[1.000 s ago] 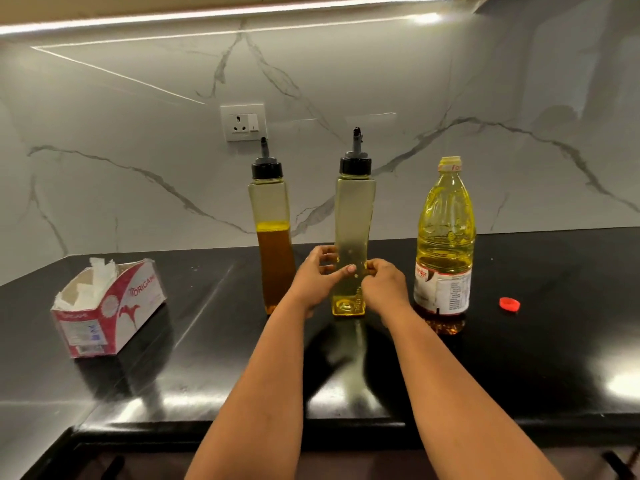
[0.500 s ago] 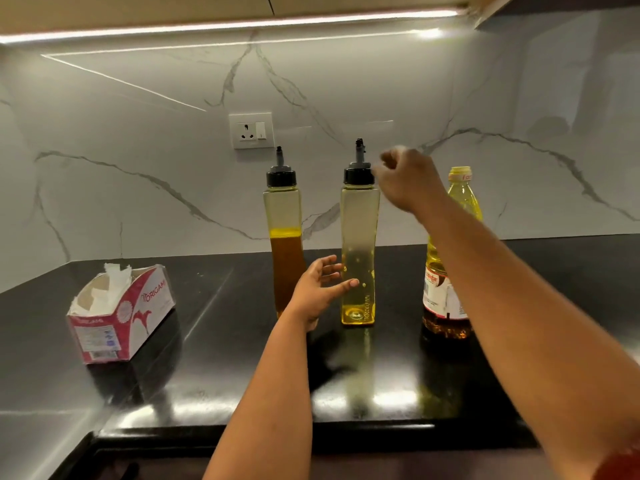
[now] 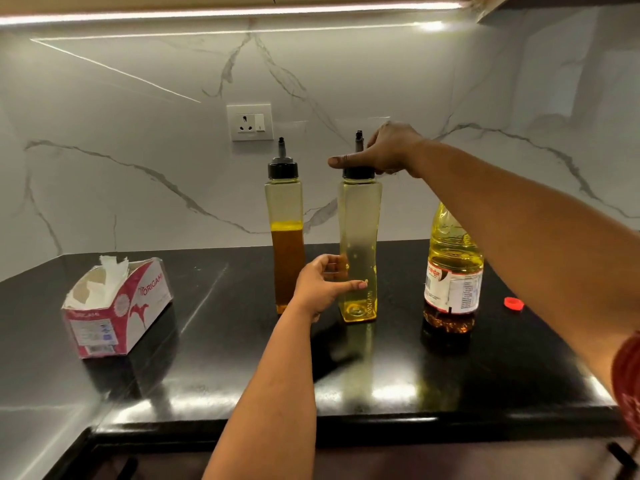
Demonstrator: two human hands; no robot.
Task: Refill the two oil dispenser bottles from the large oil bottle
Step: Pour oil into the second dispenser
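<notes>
A: Where do things stand?

B: The nearly empty dispenser (image 3: 358,244) stands on the counter (image 3: 450,375), between the half-full dispenser (image 3: 285,233) and the big oil bottle (image 3: 452,268). The right hand (image 3: 384,152) curls around its black cap (image 3: 358,172); the left hand (image 3: 323,284) wraps the body low down.

A: Advice?

B: Brace the base firmly, twist the cap straight, and keep the bottle upright. It looks tall and tippy.

Black countertop (image 3: 214,368) bearing two dispenser bottles (image 3: 285,233), large oil bottle (image 3: 453,271), tissue box (image 3: 116,311), red cap (image 3: 513,303).
</notes>
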